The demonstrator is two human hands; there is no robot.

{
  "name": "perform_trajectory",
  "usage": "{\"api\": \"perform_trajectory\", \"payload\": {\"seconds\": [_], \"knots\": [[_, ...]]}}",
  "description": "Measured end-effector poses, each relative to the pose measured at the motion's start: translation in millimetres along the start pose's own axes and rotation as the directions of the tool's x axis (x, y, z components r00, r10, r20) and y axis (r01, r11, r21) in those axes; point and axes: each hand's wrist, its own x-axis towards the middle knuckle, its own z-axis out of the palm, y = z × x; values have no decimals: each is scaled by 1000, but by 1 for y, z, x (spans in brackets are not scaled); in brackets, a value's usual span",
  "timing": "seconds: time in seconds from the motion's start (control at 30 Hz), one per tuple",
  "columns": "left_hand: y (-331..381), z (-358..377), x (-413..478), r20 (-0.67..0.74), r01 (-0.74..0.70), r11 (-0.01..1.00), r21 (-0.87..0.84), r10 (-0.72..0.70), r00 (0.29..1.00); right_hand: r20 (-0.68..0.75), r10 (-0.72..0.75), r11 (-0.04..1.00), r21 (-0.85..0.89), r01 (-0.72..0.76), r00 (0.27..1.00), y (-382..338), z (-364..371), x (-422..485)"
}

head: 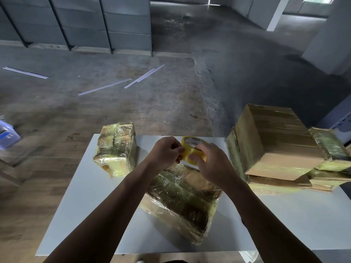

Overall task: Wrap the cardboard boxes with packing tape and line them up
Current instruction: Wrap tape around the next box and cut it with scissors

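Partway: left box (pixel 115 149) stands wrapped, centre box (pixel 182 202) lies heavily taped on the table (pixel 85 205), right stack (pixel 275 145) looks mostly bare; above the centre box, right hand (pixel 210 164) grips the roll (pixel 191 149), left hand (pixel 167 152) pinching its edge.

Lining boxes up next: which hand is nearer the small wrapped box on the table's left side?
Left. The left hand, pinching the tape roll, is right of the small wrapped box; the right hand holds the roll farther right.
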Motion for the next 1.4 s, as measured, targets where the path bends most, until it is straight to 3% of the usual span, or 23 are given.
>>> {"api": "perform_trajectory", "payload": {"seconds": [0.43, 0.53, 0.63, 0.77, 0.9, 1.0, 1.1, 1.13, 1.23, 1.27, 1.4], "knots": [[-4, -33, 7, 111, -63, 998, 27, 60, 992, 88, 118, 982, 137, -129, 989, 25, -6, 2], [0, -41, 8, 236, -140, 976, 168, 98, 967, 120, 95, 982, 154, -113, 988, 32, -10, 1], [2, -40, 10, 323, -144, 981, 128, 96, 942, 240, 185, 938, 245, -244, 953, 39, -6, 0], [-5, -36, 11, 326, -42, 996, 74, 16, 945, 457, 279, 644, 564, -517, 845, 39, 11, -11], [-13, -40, 11, 311, -32, 999, 8, 28, 950, 464, 382, 225, 792, -567, 799, 44, 25, -14], [-12, -46, 12, 344, -124, 990, 64, 95, 934, 464, 516, 75, 813, -578, 720, 44, 30, -9], [-9, -52, 14, 416, -264, 948, 180, 169, 893, 534, 517, 150, 713, -685, 669, 42, 33, -7], [-10, -53, 15, 429, -308, 922, 233, 187, 884, 515, 533, 226, 679, -699, 672, 41, 33, -7], [-15, -58, 16, 448, -426, 840, 335, 255, 857, 333, 561, 594, 476, -648, 758, 38, 33, -7], [-18, -60, 16, 445, -480, 792, 378, 299, 844, 284, 553, 661, 422, -620, 783, 37, 34, -7], [-36, -66, 17, 356, -601, 546, 583, 494, 794, 168, 560, 698, 432, -571, 811, 30, 42, -6]]}}
